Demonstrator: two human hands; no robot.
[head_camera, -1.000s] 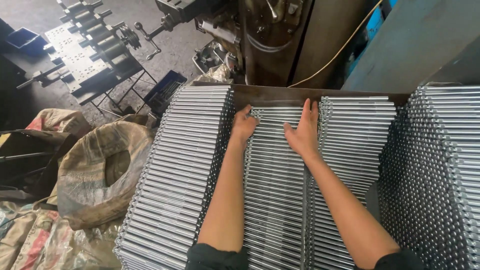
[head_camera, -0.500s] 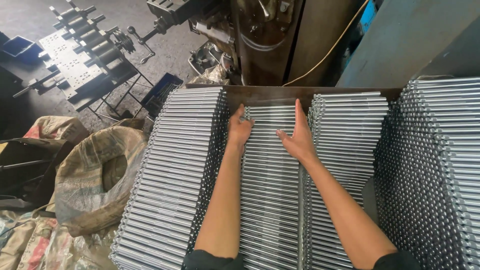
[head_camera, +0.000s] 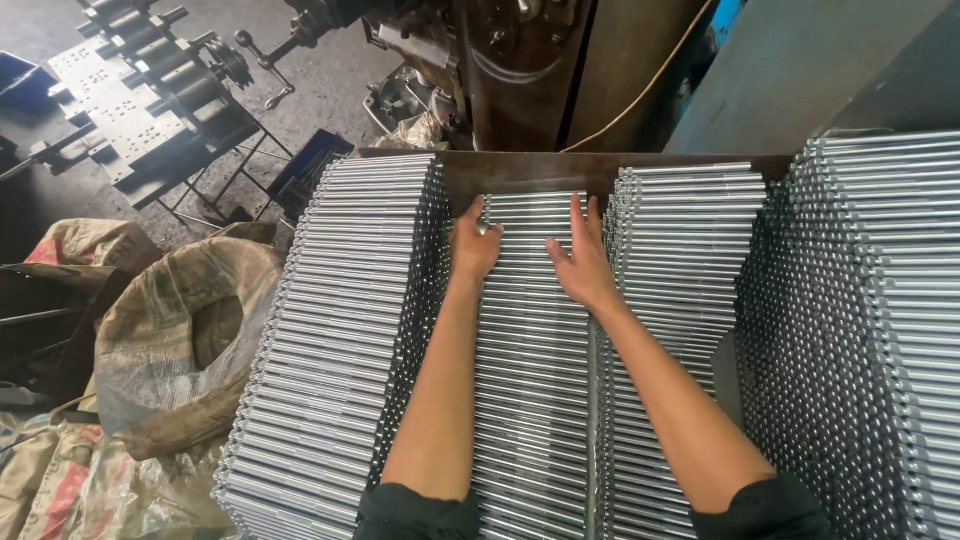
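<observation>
Shiny grey metal rods lie side by side in tall stacks. The middle stack (head_camera: 535, 340) is lower than the others. My left hand (head_camera: 473, 243) rests on its far end, fingers curled over a rod against the left stack (head_camera: 340, 320). My right hand (head_camera: 580, 260) lies flat, fingers spread, on the rods next to the stack on the right (head_camera: 680, 250). Both forearms stretch out over the middle stack.
A further rod stack (head_camera: 870, 330) rises at the far right. A brown tray wall (head_camera: 520, 172) closes the far end. Beyond it stands a dark machine column (head_camera: 530, 70). Sacks (head_camera: 170, 340) and a metal fixture on a stand (head_camera: 150, 100) are on the floor at left.
Both hands have stayed on the far end of the middle stack; the right hand has shifted slightly toward me and the left hand's fingers have curled. The camera view has moved a little.
</observation>
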